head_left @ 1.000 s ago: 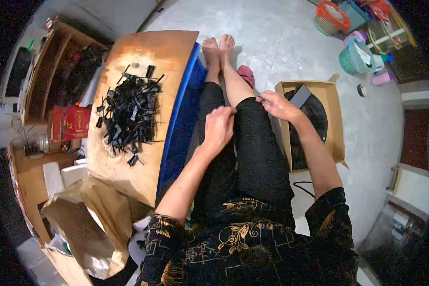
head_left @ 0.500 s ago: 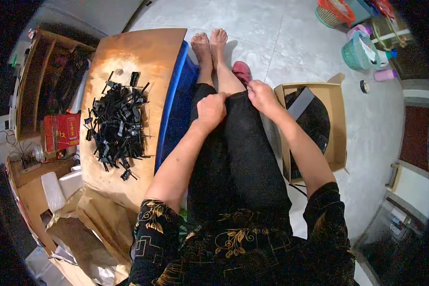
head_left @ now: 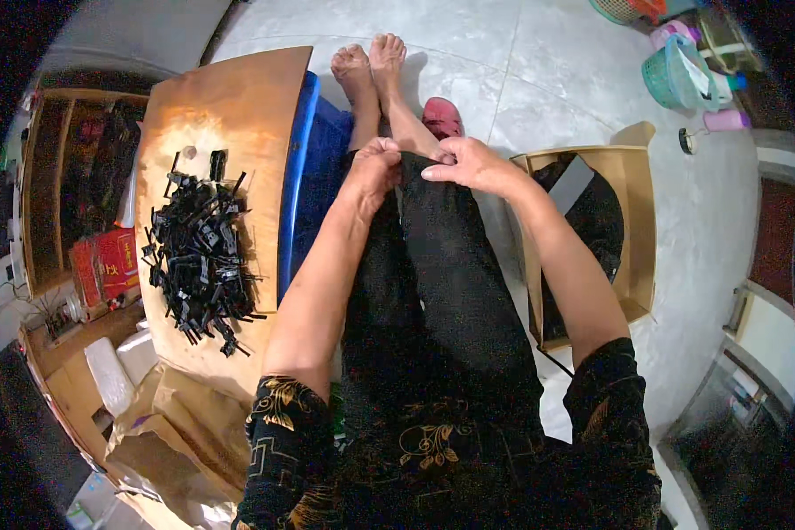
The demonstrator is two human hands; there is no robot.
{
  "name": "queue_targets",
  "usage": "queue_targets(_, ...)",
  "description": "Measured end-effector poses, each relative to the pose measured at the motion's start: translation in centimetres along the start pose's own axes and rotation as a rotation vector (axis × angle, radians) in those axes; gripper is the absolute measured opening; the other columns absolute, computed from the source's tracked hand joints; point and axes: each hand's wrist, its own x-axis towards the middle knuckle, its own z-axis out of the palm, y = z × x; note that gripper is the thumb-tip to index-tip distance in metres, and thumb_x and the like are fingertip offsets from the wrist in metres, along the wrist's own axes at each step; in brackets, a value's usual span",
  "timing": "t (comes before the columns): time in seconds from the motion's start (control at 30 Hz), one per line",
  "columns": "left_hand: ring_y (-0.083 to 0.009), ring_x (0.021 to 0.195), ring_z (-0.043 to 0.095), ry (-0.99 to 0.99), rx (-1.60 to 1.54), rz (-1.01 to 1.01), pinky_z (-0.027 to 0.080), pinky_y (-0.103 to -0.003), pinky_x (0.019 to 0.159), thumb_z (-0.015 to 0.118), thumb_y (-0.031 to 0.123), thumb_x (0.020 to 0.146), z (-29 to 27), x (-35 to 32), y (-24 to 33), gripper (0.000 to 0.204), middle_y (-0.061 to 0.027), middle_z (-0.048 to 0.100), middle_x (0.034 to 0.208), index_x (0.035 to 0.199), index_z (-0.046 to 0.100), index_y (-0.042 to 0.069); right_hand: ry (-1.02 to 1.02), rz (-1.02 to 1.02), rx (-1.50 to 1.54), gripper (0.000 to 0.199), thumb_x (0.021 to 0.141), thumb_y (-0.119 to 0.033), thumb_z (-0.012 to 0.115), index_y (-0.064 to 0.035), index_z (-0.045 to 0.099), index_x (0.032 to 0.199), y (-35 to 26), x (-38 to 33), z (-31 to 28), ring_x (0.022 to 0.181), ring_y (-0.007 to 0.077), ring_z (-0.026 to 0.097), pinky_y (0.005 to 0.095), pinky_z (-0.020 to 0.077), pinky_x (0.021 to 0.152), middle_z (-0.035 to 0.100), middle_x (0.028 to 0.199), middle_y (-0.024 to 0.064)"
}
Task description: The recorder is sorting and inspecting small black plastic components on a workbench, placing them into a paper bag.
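Both hands are at the lower edge of the black trousers [head_left: 455, 256] I wear. My left hand [head_left: 378, 168] is closed, its fingers pinching the cloth near the hem. My right hand [head_left: 470, 166] grips the hem of the right leg, thumb lying over the cloth and fingers tucked at the edge. Below the hem my bare shins and feet [head_left: 387, 66] stretch out over the floor. A pink slipper [head_left: 442, 118] lies just beyond my right hand. To the left, a pile of small black plastic parts [head_left: 201, 252] rests on a wooden board [head_left: 247, 97].
Under the board is a blue bin [head_left: 331, 119]. An open cardboard box [head_left: 638, 238] with black pieces stands at my right. A brown paper bag [head_left: 185, 415] sits at lower left, below a red box [head_left: 115, 265]. Baskets [head_left: 671, 75] and a purple bottle [head_left: 726, 120] are far right.
The view has shifted slightly. My right hand has turned so its thumb now lies over the hem, and my left hand has tilted upward at the cloth.
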Motion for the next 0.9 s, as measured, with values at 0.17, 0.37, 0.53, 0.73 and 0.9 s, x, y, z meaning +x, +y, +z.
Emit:
queue_targets(0.17, -0.0151, 0.064, 0.054, -0.221, -0.313, -0.079, 0.044, -0.029, 0.054, 0.046, -0.001, 0.08, 2.0, -1.7, 2.4, 0.016, -0.0005, 0.053, 0.075, 0.087, 0.048, 0.014, -0.009, -0.062, 0.197, 0.027, 0.074, -0.024, 0.064, 0.0025, 0.059, 0.081, 1.7, 0.7, -0.7, 0.062, 0.0177, 0.054, 0.0337, 0.0439, 0.06, 0.06, 0.069, 0.0099)
queue_targets(0.37, -0.016, 0.077, 0.056, -0.163, -0.137, 0.038, 0.045, -0.026, 0.063, 0.053, -0.001, 0.082, 1.3, 0.9, -0.4, 0.014, -0.0048, 0.058, 0.084, 0.084, 0.051, 0.012, -0.064, 0.188, 0.13, 0.025, 0.072, -0.018, 0.058, 0.0008, 0.055, 0.088, 3.4, -0.3, -1.5, 0.074, 0.0259, 0.059, 0.0368, 0.045, 0.066, 0.061, 0.077, 0.016)
queue_targets(0.53, -0.0186, 0.088, 0.054, -0.037, -0.11, 0.139, 0.041, -0.029, 0.08, 0.052, -0.004, 0.081, 0.1, 1.7, -2.6, 0.015, -0.0061, 0.06, 0.092, 0.08, 0.052, 0.011, 0.044, 0.082, -0.262, 0.028, 0.07, -0.007, 0.053, 0.0007, 0.054, 0.097, 3.1, -0.9, 0.1, 0.081, 0.0341, 0.058, 0.038, 0.0449, 0.072, 0.059, 0.084, 0.0229)
queue_targets(0.73, -0.0183, 0.092, 0.052, -0.142, 0.08, 0.099, 0.037, -0.029, 0.088, 0.05, -0.006, 0.079, 0.1, 0.0, -1.3, 0.016, -0.0039, 0.057, 0.098, 0.086, 0.052, 0.008, 0.224, 0.195, -0.414, 0.02, 0.078, -0.014, 0.044, -0.0011, 0.056, 0.089, 7.5, -0.8, 2.4, 0.088, 0.0407, 0.056, 0.047, 0.043, 0.077, 0.059, 0.089, 0.024)
queue_targets(0.9, -0.0179, 0.087, 0.054, -0.456, 0.357, 0.145, 0.042, -0.03, 0.081, 0.053, -0.001, 0.077, -1.6, -1.8, -0.2, 0.022, -0.0074, 0.058, 0.096, 0.098, 0.052, 0.006, 0.309, 0.228, -0.103, 0.031, 0.086, -0.024, 0.037, -0.0018, 0.058, 0.09, 12.0, 0.6, 5.3, 0.083, 0.0365, 0.058, 0.0445, 0.0419, 0.075, 0.061, 0.091, 0.0219)
